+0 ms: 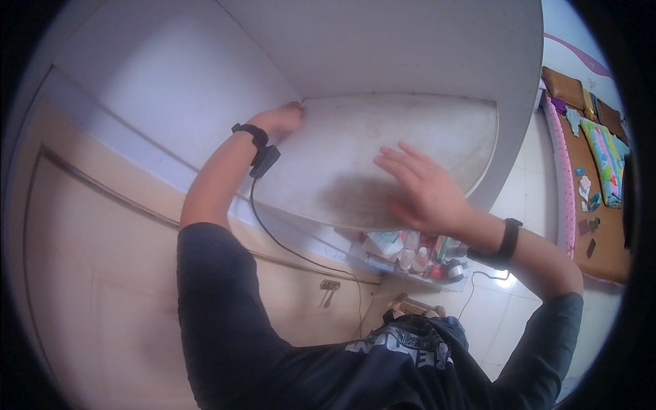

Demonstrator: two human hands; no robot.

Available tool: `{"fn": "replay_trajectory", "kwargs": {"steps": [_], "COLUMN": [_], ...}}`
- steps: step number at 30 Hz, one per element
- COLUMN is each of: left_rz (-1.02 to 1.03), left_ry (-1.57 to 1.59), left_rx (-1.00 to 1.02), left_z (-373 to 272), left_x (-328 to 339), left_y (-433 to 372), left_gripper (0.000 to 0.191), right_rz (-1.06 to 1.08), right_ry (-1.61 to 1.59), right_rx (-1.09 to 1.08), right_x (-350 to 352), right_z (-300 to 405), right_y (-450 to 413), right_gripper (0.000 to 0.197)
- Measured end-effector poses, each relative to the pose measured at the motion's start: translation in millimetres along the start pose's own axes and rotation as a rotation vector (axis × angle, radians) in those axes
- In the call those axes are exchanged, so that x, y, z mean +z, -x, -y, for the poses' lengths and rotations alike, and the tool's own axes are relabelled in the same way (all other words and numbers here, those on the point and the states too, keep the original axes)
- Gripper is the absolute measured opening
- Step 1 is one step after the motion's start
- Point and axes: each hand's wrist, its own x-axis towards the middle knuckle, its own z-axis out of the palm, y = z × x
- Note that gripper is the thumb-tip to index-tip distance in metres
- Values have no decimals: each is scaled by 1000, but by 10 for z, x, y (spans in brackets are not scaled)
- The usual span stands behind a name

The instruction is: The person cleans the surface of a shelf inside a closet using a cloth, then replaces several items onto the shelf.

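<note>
A pale shelf board (353, 138) with a rounded front edge spans the corner before me. My left hand (284, 119) reaches to its far left corner, beside the white wall. The fingers there are curled and blurred; a small dark spot shows at them, and I cannot tell whether they hold anything. Over the right part of the board is my right hand (423, 187), its fingers apart and nothing in them. A dark shadow lies on the board to its left; whether the palm touches the surface is unclear. Both wrists wear black straps with cables.
Below the board, a lower shelf (456, 284) holds bottles (421, 260) and boxes. A door (128, 287) with a metal handle (329, 288) stands at left. Beneath me is a wooden stool or step (417, 306) on the tiled floor (505, 302). A bed (605, 256) with scattered items lies at right.
</note>
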Motion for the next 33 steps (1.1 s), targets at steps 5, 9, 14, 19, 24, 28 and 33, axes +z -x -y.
{"fn": "replay_trajectory", "kwargs": {"steps": [5,9,14,19,24,28,33], "left_rz": [-133,-184,-133,-131,-185,-251,-175], "left_ry": [-48,86,143,71,234,108,282], "left_rx": [8,-138,-265,-176,-100,-94,-175], "left_z": [-36,-61,-16,-106,-512,-600,-952], "left_x": [-77,-59,15,116,-29,302,363], "left_y": [-162,-322,-390,-110,577,1370,2117], "left_gripper": [38,41,41,34,34,42,47], "right_rz": [-10,8,10,-52,-54,-49,-14], "right_ry": [-3,8,12,15,88,95,85], "right_rx": [10,38,67,56,63,49,59], "right_x": [-37,-40,-11,18,26,92,58], "right_z": [7,27,27,-63,-84,-70,-45], "right_y": [0,-3,18,19,45,17,44], "right_gripper": [53,53,53,51,49,49,48]}}
